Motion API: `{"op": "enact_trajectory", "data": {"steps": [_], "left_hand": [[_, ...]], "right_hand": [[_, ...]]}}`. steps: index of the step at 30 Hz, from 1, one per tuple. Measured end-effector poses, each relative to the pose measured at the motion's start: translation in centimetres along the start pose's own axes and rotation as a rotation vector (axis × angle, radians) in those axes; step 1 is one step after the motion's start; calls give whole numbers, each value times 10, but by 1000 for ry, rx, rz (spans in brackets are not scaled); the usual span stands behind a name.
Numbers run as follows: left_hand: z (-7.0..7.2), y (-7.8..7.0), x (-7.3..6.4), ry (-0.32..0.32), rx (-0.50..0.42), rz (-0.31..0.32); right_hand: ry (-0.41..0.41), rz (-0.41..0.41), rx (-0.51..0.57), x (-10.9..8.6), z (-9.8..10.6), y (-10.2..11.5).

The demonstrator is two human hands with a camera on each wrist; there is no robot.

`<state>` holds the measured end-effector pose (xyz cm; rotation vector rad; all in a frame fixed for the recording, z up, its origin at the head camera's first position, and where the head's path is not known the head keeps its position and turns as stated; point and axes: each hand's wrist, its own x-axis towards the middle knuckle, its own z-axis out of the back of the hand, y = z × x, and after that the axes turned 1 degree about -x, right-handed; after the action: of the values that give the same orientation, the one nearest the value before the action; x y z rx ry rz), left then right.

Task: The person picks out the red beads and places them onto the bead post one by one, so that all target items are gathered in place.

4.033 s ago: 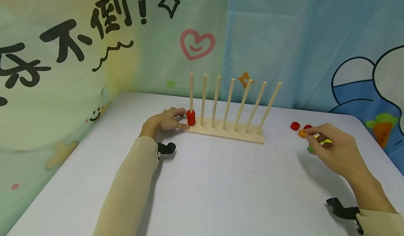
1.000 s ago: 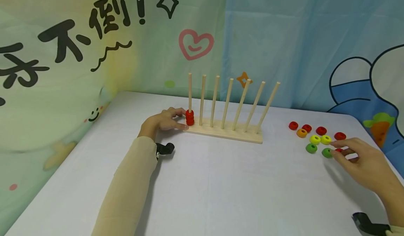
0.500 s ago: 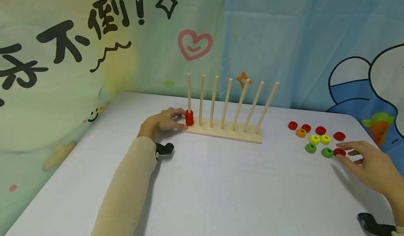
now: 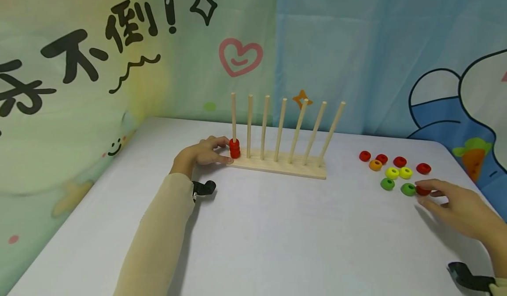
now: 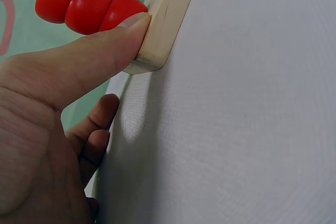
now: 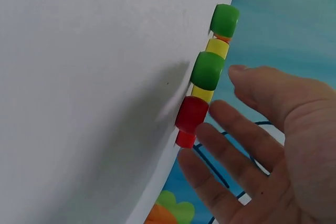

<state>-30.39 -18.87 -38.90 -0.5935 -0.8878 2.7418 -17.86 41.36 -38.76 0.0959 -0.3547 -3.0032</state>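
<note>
A wooden peg rack (image 4: pixel 277 166) stands on the white table, with three red beads (image 5: pixel 88 8) stacked on its leftmost peg. My left hand (image 4: pixel 203 152) holds the rack's left end, the thumb (image 5: pixel 113 45) on the base beside the lowest bead and the index finger behind the stack. At the right, my right hand (image 4: pixel 455 202) hovers at a loose red bead (image 4: pixel 423 191). Thumb and index finger stand apart around it in the head view; the right wrist view shows the fingers spread, with the red bead (image 6: pixel 192 115) near the fingertips. A green bead (image 4: pixel 408 189) sits directly left of it.
More loose beads lie on the table to the right of the rack: several red ones (image 4: pixel 399 161), an orange one (image 4: pixel 375 165), two yellow ones (image 4: pixel 392 173) and another green one (image 4: pixel 387 184). A printed cloth backdrop (image 4: pixel 336 54) hangs behind the table.
My right hand has moved right from beside the orange bead to the rightmost front red bead, uncovering the other beads. My left hand stays on the rack. The head view has shifted slightly.
</note>
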Motion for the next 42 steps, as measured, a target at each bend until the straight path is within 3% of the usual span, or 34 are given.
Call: {"op": "enact_trajectory", "data": {"steps": [8, 25, 34, 42], "left_hand": [[0, 2, -2, -6, 2, -6], [-1, 4, 2, 3, -1, -2], [4, 9, -6, -6, 8, 5], [-1, 2, 1, 12, -7, -15]], "right_hand": [[52, -10, -9, 4, 2, 2], [35, 46, -4, 11, -8, 3], [-59, 101, 7, 14, -5, 7], [-26, 40, -15, 2, 1, -2]]}}
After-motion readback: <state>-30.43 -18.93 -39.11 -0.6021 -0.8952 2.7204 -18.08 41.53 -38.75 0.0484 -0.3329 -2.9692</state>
